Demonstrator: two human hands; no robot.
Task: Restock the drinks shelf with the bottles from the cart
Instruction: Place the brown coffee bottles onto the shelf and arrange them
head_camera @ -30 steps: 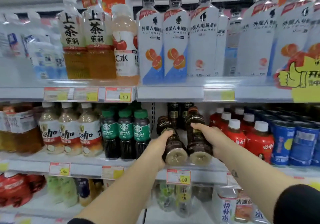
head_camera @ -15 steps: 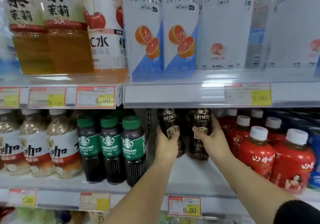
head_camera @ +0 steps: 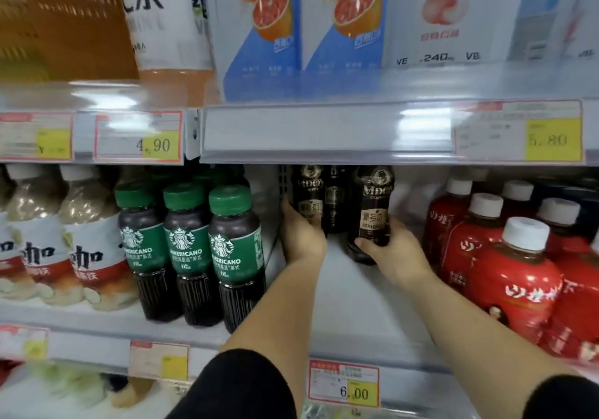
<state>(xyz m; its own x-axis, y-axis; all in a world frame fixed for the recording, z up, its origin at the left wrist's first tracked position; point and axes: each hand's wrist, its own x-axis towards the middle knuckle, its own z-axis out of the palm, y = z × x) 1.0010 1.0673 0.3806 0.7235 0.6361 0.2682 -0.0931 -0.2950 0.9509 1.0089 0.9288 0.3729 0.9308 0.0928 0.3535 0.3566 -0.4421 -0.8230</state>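
Two dark brown coffee bottles stand upright deep in the middle shelf's gap. My left hand (head_camera: 301, 237) wraps the left dark coffee bottle (head_camera: 308, 195) from below and the side. My right hand (head_camera: 392, 253) grips the lower part of the right dark coffee bottle (head_camera: 372, 211). A third dark bottle (head_camera: 335, 201) stands behind, between the two. The white shelf floor (head_camera: 350, 308) in front of them is bare. The cart is out of view.
Green-capped Americano bottles (head_camera: 233, 256) stand left of the gap, beige coffee bottles (head_camera: 87, 250) further left. Red white-capped bottles (head_camera: 515, 276) crowd the right. The upper shelf edge (head_camera: 324, 130) with price tags hangs just above the bottle tops. A 6.00 tag (head_camera: 345, 383) marks the front rail.
Both hands pushed the two dark bottles from the shelf front to the back and stood them upright. The camera moved closer to the shelf.
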